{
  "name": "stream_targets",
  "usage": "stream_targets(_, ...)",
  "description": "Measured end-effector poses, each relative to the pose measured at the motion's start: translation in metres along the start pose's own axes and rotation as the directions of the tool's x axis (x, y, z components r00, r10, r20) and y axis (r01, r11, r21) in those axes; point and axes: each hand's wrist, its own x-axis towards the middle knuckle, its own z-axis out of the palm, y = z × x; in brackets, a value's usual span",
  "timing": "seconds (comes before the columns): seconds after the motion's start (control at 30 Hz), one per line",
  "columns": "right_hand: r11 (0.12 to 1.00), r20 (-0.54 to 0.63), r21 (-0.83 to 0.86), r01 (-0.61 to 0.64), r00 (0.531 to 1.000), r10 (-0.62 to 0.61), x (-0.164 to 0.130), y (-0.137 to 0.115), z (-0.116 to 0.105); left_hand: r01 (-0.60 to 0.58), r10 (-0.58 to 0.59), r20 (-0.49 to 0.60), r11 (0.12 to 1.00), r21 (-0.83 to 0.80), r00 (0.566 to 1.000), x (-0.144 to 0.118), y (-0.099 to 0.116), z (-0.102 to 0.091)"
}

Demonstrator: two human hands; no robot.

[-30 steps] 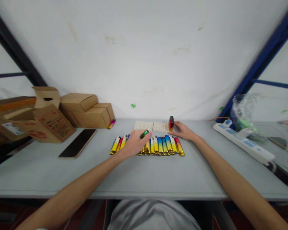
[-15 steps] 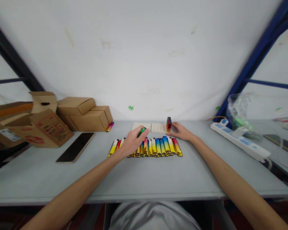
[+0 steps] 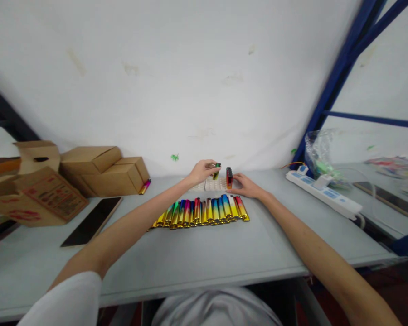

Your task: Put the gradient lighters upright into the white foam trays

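Between the fingertips of my left hand (image 3: 203, 171) is a green and yellow cigarette lighter (image 3: 216, 171), held upright over the right-hand white tray (image 3: 215, 184) with its small round pockets. A short row of red lighters (image 3: 229, 178) with dark tops stands at that tray's right end. My right hand (image 3: 245, 185) grips this row from the right, thumb low in front and fingers at the side. Nearer to me lies a wide band of lighters (image 3: 204, 213), gold at the bottom and many-coloured at the top. My left hand partly covers a second white tray (image 3: 200, 186).
At left are an open carton (image 3: 44, 194), closed brown boxes (image 3: 105, 170) and a dark phone (image 3: 91, 222). One pink and gold lighter (image 3: 145, 186) lies by the boxes. A white power strip (image 3: 323, 192) and a clear plastic bag (image 3: 318, 149) are at right.
My left hand has moved from above the lighter band, away from me and to the right, carrying the green lighter over the tray. My right hand stays at the red lighters. The view has shifted.
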Motion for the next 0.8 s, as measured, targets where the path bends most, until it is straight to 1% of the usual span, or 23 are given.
stream_targets(0.1,1.0,0.003,0.0,-0.003,1.0,0.003,0.0,0.0,0.0,-0.007,0.007,0.038,1.0,0.016,0.999,0.018,-0.012,0.009)
stream_targets(0.2,1.0,0.01,-0.013,-0.012,1.0,0.012,0.0,0.0,0.0,-0.028,0.024,0.066,0.998,0.056,0.998,0.025,-0.019,0.014)
stream_targets(0.4,1.0,0.017,-0.011,-0.017,1.0,0.017,0.0,-0.001,0.0,-0.06,0.042,0.143,0.991,0.118,0.989,0.029,-0.029,0.019)
stream_targets(0.63,0.999,0.011,-0.031,-0.016,1.0,0.016,0.0,0.002,0.002,-0.098,0.065,0.155,0.97,0.221,0.986,0.035,-0.037,0.028)
stream_targets(0.8,0.999,0.018,-0.04,0.003,1.0,-0.002,0.001,0.004,0.002,-0.097,0.039,0.207,0.957,0.275,0.977,0.031,-0.036,0.021)
